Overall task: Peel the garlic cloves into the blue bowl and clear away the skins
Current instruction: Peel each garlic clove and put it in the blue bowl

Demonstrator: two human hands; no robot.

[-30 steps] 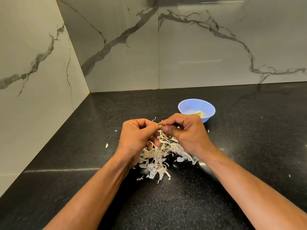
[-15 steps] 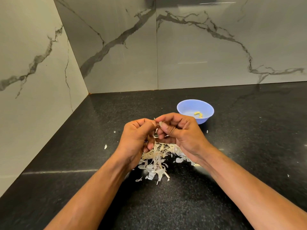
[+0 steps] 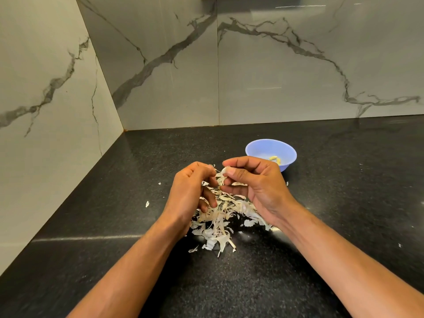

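My countertop [image 3: 114, 226]: polished black speckled stone. Walls [image 3: 275, 65]: glossy veined marble. Bowl [image 3: 257, 149]: smooth blue plastic; skins [image 3: 218, 223] papery.

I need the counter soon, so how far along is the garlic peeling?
Partly done. Peeled cloves already lie in the blue bowl. In hand: the right hand pinches a garlic clove while the left hand pulls at its skin. Left: finishing that clove and clearing the pile of skins off the counter.

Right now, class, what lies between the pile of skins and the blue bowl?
In the head view, the right hand, pinching a garlic clove, lies between the skins and bowl.
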